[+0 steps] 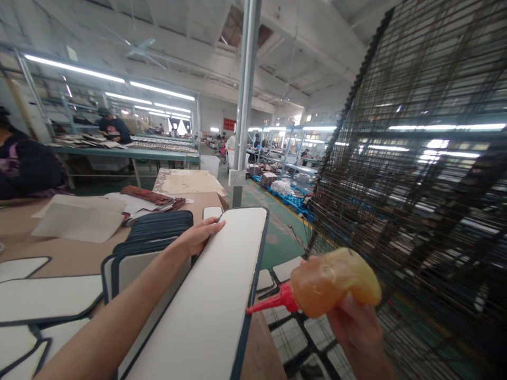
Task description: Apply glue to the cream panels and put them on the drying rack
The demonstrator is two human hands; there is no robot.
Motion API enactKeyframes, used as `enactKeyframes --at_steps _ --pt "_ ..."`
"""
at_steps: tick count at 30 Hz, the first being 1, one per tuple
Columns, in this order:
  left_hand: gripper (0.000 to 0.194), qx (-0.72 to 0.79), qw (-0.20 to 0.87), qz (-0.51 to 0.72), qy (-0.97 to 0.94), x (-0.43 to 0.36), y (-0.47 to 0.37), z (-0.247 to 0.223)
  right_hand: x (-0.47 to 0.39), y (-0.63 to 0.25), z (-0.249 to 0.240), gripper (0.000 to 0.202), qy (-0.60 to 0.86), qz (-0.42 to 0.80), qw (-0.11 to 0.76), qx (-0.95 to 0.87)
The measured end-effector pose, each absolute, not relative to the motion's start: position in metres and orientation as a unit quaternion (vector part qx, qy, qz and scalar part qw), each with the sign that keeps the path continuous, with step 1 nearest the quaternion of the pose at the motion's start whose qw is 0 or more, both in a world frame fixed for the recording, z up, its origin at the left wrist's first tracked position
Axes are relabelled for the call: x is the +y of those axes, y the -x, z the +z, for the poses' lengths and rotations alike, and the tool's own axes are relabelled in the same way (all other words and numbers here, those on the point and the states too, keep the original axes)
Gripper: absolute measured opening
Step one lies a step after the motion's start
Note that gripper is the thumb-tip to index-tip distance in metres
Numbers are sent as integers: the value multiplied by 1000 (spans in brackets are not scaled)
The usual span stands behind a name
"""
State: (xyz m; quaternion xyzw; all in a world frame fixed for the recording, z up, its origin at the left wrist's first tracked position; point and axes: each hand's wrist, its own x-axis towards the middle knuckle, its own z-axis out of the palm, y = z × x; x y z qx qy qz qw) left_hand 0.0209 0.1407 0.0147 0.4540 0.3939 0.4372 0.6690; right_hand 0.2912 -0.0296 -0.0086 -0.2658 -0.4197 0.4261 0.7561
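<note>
My left hand (204, 232) grips the far left edge of a long white panel (209, 295) with a dark blue border, thumb on its face. The panel is tilted up toward me. In my right hand (356, 322) is a squeeze bottle (332, 282) of amber liquid, lying nearly level. Its red nozzle (269, 303) points left, with the tip at the panel's right border. Left of the panel stands a row of dark-edged panels (158, 227), partly hidden by my left forearm.
More white panels (51, 298) lie on the brown table (91, 253) at left, near paper sheets (79, 216) and reddish-brown material (146, 195). A wire rack (396, 158) rises at right. A metal post (243, 105) stands ahead. Co-workers (113, 126) are at the left.
</note>
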Motion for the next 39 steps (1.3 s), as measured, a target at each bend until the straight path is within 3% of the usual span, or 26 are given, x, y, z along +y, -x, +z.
enactKeyframes --at_steps 11,19,25,32,36,39 --pt "25 405 657 445 -453 147 -29 21 -39 -290 -3 55 289 456 730 -420" --pt "1 421 645 447 -455 149 -29 26 -44 -289 -3 57 305 471 724 -401" --pt "20 433 634 447 -459 151 -29 25 -47 -289 1 53 323 475 689 -442" --pt "4 435 636 453 -448 162 -25 23 -40 -298 -12 51 298 467 694 -459" --pt "15 438 637 460 -437 168 -23 21 -37 -309 -24 45 280 471 675 -494" --pt "11 447 635 458 -433 169 -22 20 -37 -310 -27 42 273 470 674 -500"
